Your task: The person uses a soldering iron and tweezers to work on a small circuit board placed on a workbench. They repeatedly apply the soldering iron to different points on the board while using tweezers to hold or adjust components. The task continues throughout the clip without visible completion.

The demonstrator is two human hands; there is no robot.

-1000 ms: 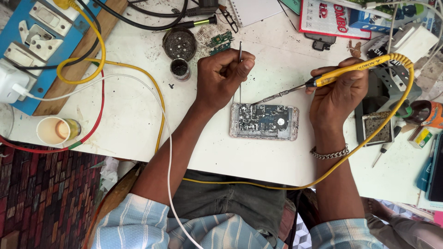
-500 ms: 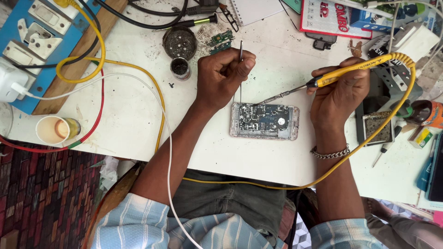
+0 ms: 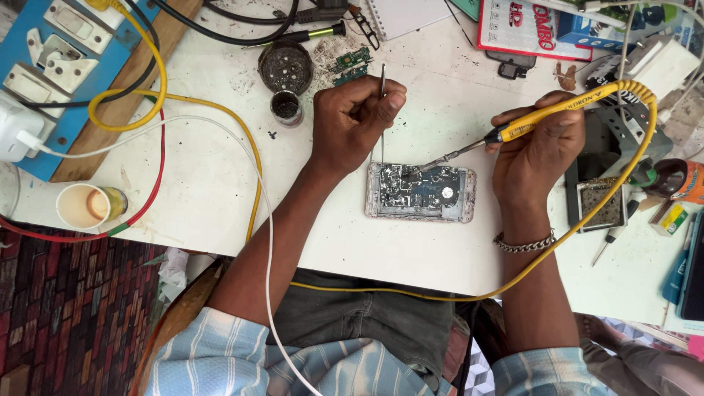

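Observation:
An opened phone (image 3: 422, 192) lies flat on the white table (image 3: 220, 191) with its circuit board showing. My left hand (image 3: 354, 121) grips thin metal tweezers (image 3: 382, 110) upright, their tips down at the board's upper left. My right hand (image 3: 539, 150) holds a yellow-handled soldering iron (image 3: 535, 119); its metal tip touches the board near the top middle. A yellow cable (image 3: 631, 139) runs from the iron round my right arm and across my lap.
A blue switchboard (image 3: 51, 66) on a wooden plank sits far left. A paper cup (image 3: 82, 206) stands at the left edge. A round dark tin (image 3: 285, 67) and small pot (image 3: 286, 108) lie beyond my left hand. A metal stand (image 3: 601, 205), screwdriver and boxes crowd the right.

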